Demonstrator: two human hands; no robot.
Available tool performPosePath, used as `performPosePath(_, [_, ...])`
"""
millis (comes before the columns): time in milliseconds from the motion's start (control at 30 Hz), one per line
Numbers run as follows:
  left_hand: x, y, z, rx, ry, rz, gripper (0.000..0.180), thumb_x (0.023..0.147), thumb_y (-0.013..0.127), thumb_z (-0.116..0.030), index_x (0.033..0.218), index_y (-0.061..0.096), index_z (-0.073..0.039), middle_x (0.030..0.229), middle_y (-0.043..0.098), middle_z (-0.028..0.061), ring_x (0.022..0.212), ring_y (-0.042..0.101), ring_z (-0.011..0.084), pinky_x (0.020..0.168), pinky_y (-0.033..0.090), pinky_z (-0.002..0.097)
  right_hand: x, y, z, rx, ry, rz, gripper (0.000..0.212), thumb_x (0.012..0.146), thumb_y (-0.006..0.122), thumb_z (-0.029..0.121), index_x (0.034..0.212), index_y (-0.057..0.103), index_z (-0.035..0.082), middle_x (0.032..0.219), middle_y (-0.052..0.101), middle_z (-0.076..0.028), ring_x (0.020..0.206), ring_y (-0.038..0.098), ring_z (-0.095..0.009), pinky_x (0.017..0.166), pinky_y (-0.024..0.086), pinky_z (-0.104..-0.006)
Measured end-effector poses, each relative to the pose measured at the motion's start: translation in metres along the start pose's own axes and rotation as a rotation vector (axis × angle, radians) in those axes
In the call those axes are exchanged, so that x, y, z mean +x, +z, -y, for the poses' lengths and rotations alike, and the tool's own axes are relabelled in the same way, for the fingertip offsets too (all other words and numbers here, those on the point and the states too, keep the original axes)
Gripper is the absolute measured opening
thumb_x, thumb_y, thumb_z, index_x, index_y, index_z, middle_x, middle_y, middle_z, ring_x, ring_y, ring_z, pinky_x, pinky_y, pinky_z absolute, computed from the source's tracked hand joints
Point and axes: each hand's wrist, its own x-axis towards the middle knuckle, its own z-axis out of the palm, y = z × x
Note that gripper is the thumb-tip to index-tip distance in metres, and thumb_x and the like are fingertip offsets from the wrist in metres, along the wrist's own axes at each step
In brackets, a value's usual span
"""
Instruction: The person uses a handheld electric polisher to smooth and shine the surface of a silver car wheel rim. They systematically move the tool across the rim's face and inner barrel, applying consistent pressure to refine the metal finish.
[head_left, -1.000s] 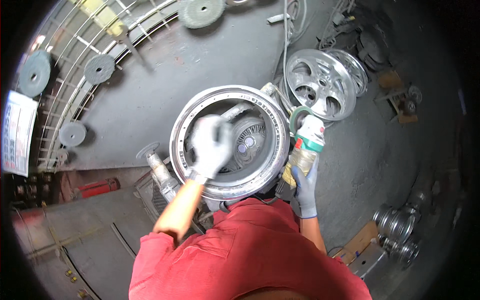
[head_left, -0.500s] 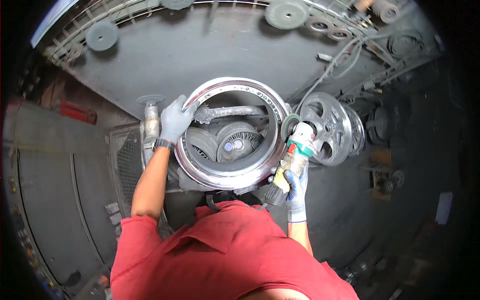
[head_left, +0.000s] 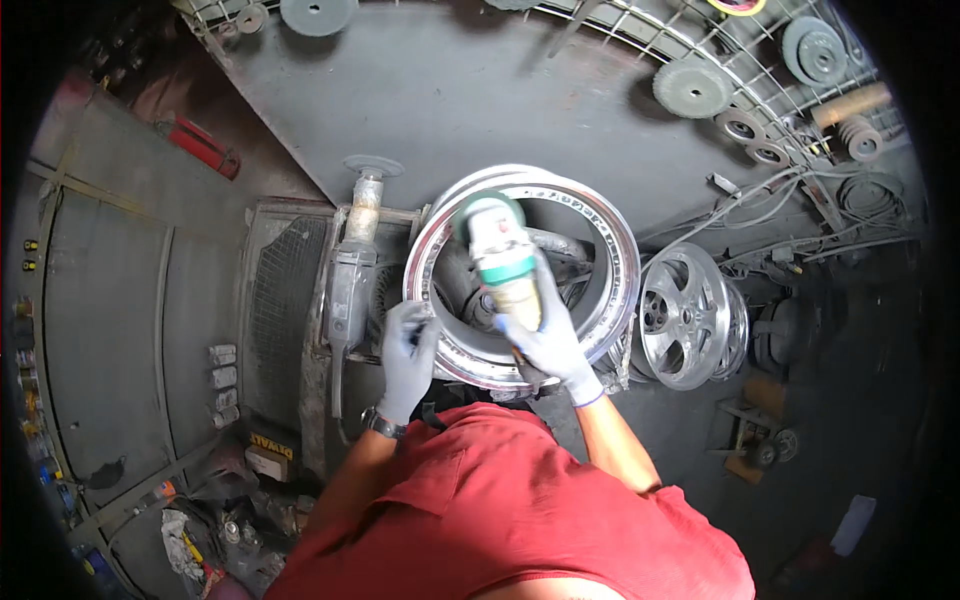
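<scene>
Rim (head_left: 610, 290) propped on edge beside grey grinder (head_left: 350, 280). Left hand (head_left: 405, 350) clamped on near lip; right hand (head_left: 545, 335) wrapped round green-capped tool (head_left: 500, 255) inside rim. Could roll or tip under tool pressure.

Shirt (head_left: 520, 510): red, short sleeves
Hands: left hand (head_left: 408, 352) and right hand (head_left: 548, 340) in 2 grey gloves
Left wrist: dark watch (head_left: 383, 424)

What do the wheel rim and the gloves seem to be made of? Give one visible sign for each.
Wheel rim: probably polished metal, with a bright, mirror-like silver lip. Gloves on the left hand and right hand: apparently knitted fabric, matte pale grey, fitting closely.
</scene>
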Motion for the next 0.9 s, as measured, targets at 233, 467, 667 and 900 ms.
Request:
performPosePath(233, [0.025, 0.039, 0.041, -1.150, -0.477, 0.359, 0.066, 0.104, 0.067, -0.032, 0.158, 0.041, -0.005, 0.151, 0.058, 0.0095, 0.138, 0.057, 0.0249, 0.121, 0.041, 0.0428, 0.027, 0.035, 0.015, -0.369, 0.015, 0.323, 0.101, 0.086, 0.075, 0.029, 0.167, 0.023, 0.000, 0.158, 0.046, -0.031, 0.148, 0.047, -0.040, 0.121, 0.038, -0.0438])
performPosePath(467, [0.086, 0.102, -0.027, -0.808, -0.388, 0.630, 0.050, 0.095, 0.077, -0.015, 0.141, 0.059, -0.003, 0.128, 0.069, 0.0068, 0.114, 0.069, 0.0172, 0.103, 0.053, 0.0360, 0.021, -0.011, 0.008, -0.230, -0.024, -0.127, 0.105, 0.086, 0.076, 0.029, 0.169, 0.018, 0.003, 0.146, 0.056, -0.033, 0.135, 0.059, -0.043, 0.114, 0.046, -0.0451])
performPosePath(667, [0.102, 0.209, -0.058, -0.366, -0.295, 1.185, 0.037, 0.097, 0.077, -0.023, 0.128, 0.068, -0.004, 0.114, 0.072, 0.0005, 0.103, 0.066, 0.0092, 0.093, 0.055, 0.0298, -0.038, -0.049, -0.036, 0.044, 0.136, -0.676, 0.075, 0.096, 0.072, 0.013, 0.159, 0.036, -0.003, 0.147, 0.053, -0.018, 0.133, 0.054, -0.026, 0.114, 0.043, -0.0398])
performPosePath(900, [0.073, 0.261, -0.044, -0.031, -0.651, 1.333, 0.034, 0.096, 0.077, -0.028, 0.116, 0.073, 0.000, 0.107, 0.074, 0.0047, 0.096, 0.069, 0.0114, 0.085, 0.057, 0.0291, -0.078, -0.037, -0.048, 0.400, 0.182, -1.018, 0.050, 0.103, 0.060, 0.019, 0.148, 0.048, 0.000, 0.139, 0.057, -0.014, 0.126, 0.058, -0.021, 0.109, 0.046, -0.0381])
